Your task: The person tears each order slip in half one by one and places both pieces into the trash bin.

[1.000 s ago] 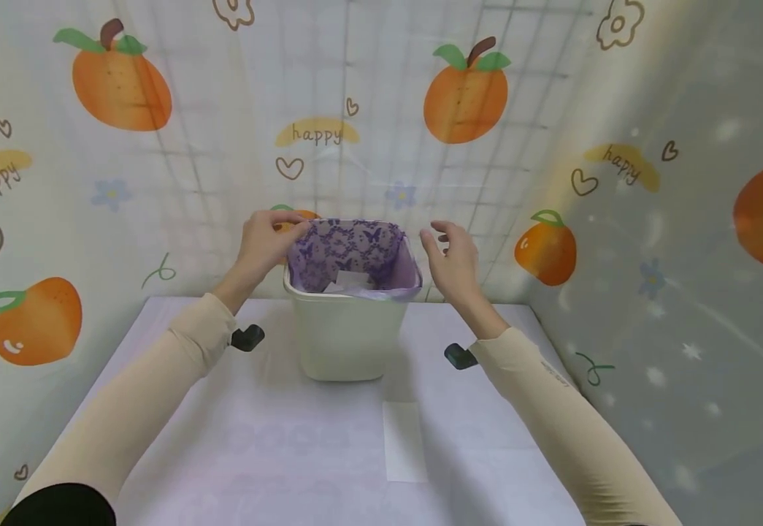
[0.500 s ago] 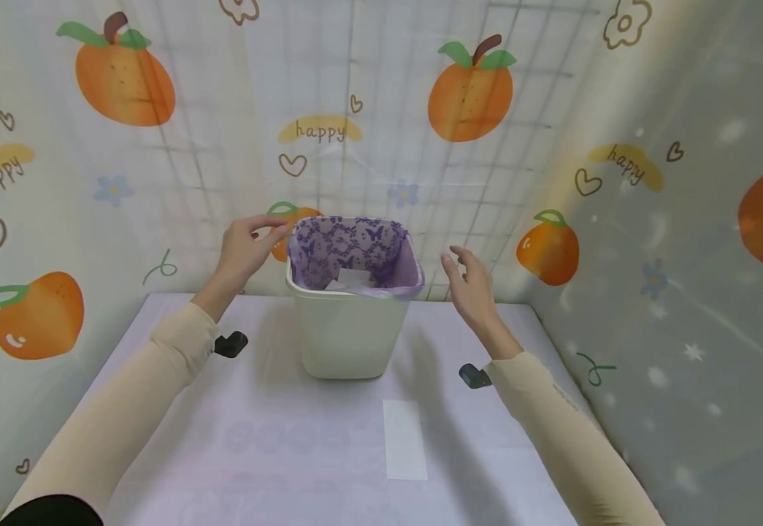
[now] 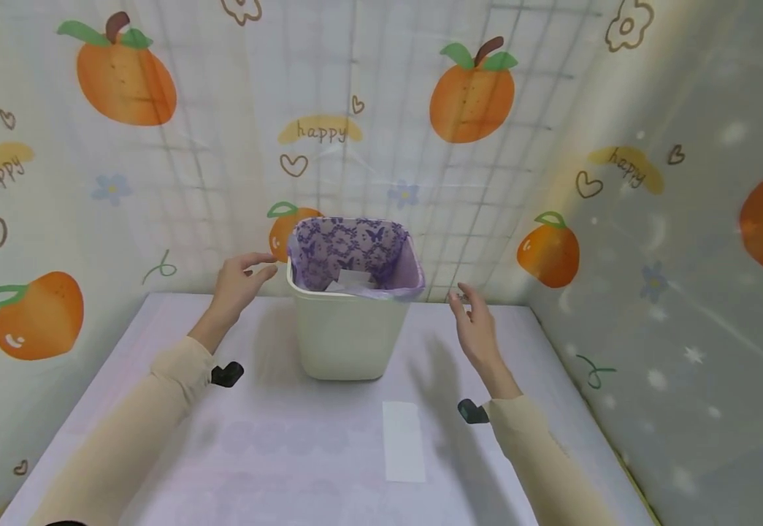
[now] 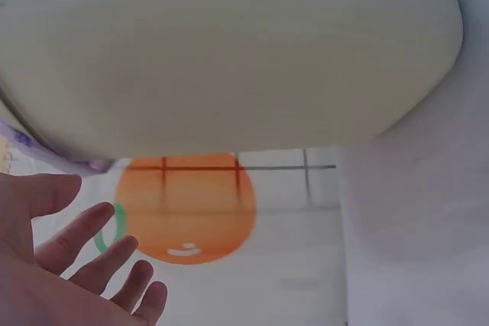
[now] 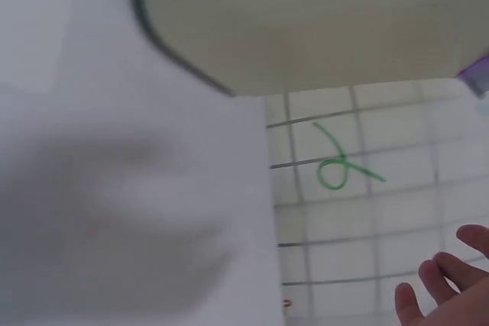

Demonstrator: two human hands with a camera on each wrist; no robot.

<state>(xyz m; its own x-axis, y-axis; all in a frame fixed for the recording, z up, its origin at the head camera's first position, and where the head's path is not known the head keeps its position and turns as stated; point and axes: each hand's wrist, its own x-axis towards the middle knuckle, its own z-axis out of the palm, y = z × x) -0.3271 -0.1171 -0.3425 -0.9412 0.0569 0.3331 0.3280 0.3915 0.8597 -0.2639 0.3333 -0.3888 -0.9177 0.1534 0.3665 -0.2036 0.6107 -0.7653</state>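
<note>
A pale trash can (image 3: 351,336) stands upright near the back of the table, lined with a purple butterfly-print bag (image 3: 348,245) folded over its rim. Inside it lies a white piece (image 3: 355,278). My left hand (image 3: 236,285) is held just left of the can, apart from it, with loosely bent fingers and nothing in them. On the other side, farther from the can, my right hand (image 3: 476,325) hovers with relaxed fingers, also holding nothing. The left wrist view shows the can's side (image 4: 229,59) above the spread fingers (image 4: 99,269); the right wrist view shows fingertips (image 5: 409,303) at its lower right.
A white rectangular sheet (image 3: 404,442) lies on the white-covered table (image 3: 276,467) in front of the can. Behind and beside the table hangs a curtain (image 3: 381,80) printed with oranges, with a wire grid showing through it.
Both hands have drawn away from the bag's rim, left hand leftward and down, right hand rightward and down. The trash can stays in place.
</note>
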